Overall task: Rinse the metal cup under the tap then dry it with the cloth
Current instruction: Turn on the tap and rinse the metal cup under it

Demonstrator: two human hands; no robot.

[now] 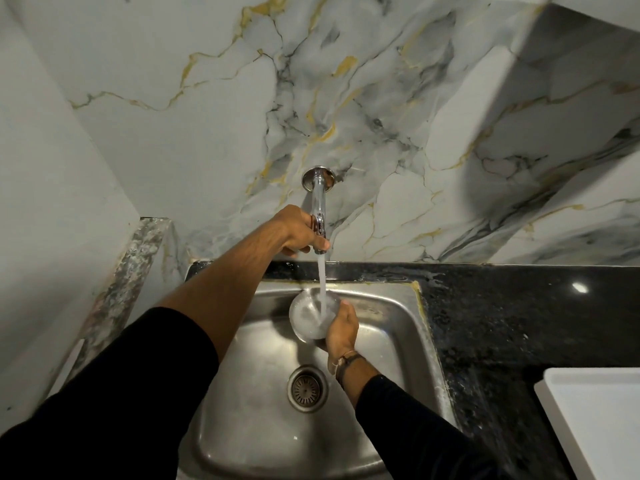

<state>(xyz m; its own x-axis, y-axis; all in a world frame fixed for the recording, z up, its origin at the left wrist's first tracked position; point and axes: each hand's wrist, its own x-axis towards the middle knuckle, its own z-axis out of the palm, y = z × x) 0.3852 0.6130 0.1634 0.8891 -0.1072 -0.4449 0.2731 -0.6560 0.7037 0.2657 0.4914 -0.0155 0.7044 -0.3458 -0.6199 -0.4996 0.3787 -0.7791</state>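
Nearest the viewer, two arms in black sleeves reach out over a steel sink (391, 327). Its basin holds nothing but a round drain (307, 388), which sits below and to the left of the right hand (341, 329).

That right hand is wrapped around the side of a metal cup (310, 318), holding it mouth up above the basin. A thin stream of water (322, 282) falls straight into the cup, which looks partly filled and frothy.

Further off, above the cup, the left hand (294, 233) is closed around the lower end of a chrome tap (318, 199) that comes out of the marbled wall.

The rinse appears to be under way. The next move probably calls for tipping the water out and shutting the tap before drying.

No cloth is in view. Well to the right of the right hand, a white tray (595, 420) rests on the dark worktop (519, 323).
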